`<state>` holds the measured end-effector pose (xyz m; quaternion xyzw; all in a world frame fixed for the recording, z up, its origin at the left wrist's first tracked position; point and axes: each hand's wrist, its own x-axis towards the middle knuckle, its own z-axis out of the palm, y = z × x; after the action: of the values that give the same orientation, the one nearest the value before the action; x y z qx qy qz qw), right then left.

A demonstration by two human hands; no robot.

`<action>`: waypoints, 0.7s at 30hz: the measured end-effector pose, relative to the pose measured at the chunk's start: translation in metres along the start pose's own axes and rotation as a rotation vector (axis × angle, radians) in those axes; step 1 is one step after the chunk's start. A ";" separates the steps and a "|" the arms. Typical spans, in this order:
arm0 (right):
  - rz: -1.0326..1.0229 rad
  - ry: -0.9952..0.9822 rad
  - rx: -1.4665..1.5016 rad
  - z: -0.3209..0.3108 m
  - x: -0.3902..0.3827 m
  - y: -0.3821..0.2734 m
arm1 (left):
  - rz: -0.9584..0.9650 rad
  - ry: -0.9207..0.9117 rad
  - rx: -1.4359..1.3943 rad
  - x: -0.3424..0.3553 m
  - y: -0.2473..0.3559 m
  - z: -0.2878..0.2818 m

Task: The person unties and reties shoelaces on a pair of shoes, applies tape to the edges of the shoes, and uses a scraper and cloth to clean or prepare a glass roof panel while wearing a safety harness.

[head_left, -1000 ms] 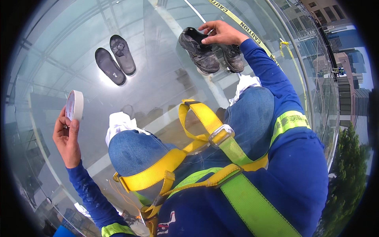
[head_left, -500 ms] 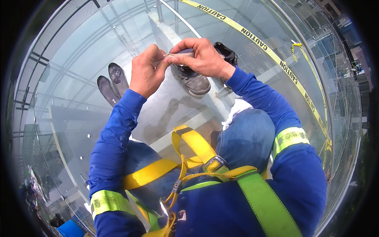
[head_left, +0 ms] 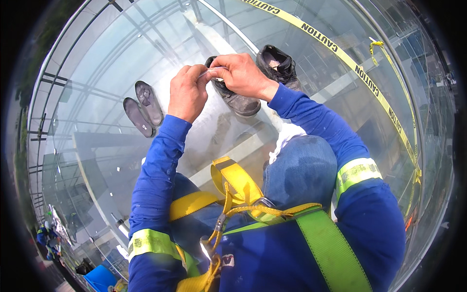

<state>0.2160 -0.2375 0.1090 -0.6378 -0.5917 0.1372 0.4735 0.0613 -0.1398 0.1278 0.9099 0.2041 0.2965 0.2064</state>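
Note:
My left hand (head_left: 187,92) and my right hand (head_left: 241,73) meet at upper middle, fingertips pinched on a thin pale strip (head_left: 213,71) of what looks like tape; the rest of it is hidden by my fingers. A scuffed black shoe (head_left: 238,104) lies just beyond and beneath my right hand, with its mate (head_left: 277,65) to the right. Left of my left hand, two dark insoles (head_left: 138,117) lie side by side on the glass surface (head_left: 112,160). A yellow harness strap (head_left: 228,175) loops over my lap.
Yellow barrier tape (head_left: 321,39) with black lettering runs diagonally along the right, beside a metal rail (head_left: 418,136). A thin white bar (head_left: 224,24) crosses behind the shoes. A co-worker (head_left: 46,238) and a blue object (head_left: 99,277) are at the far lower left.
My left hand has risen from the left with the tape roll and joined my right hand, which left the shoes. Since half a second ago both hands have shifted slightly rightward.

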 end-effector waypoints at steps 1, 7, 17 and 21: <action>-0.067 0.085 -0.066 0.003 0.004 0.003 | -0.010 0.020 0.020 0.005 -0.002 0.004; 0.059 -0.014 -0.121 -0.027 -0.006 0.009 | -0.245 -0.161 -0.284 0.012 -0.008 0.007; 0.291 0.032 -0.273 -0.054 -0.130 0.100 | -0.196 -0.553 -0.088 -0.040 -0.015 0.094; 0.285 0.076 -0.398 -0.040 -0.219 0.155 | -0.669 -0.943 -0.081 -0.065 -0.013 0.132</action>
<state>0.2851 -0.4258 -0.0735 -0.8001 -0.4931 0.0594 0.3364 0.0927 -0.1953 -0.0060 0.8211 0.3549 -0.2147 0.3920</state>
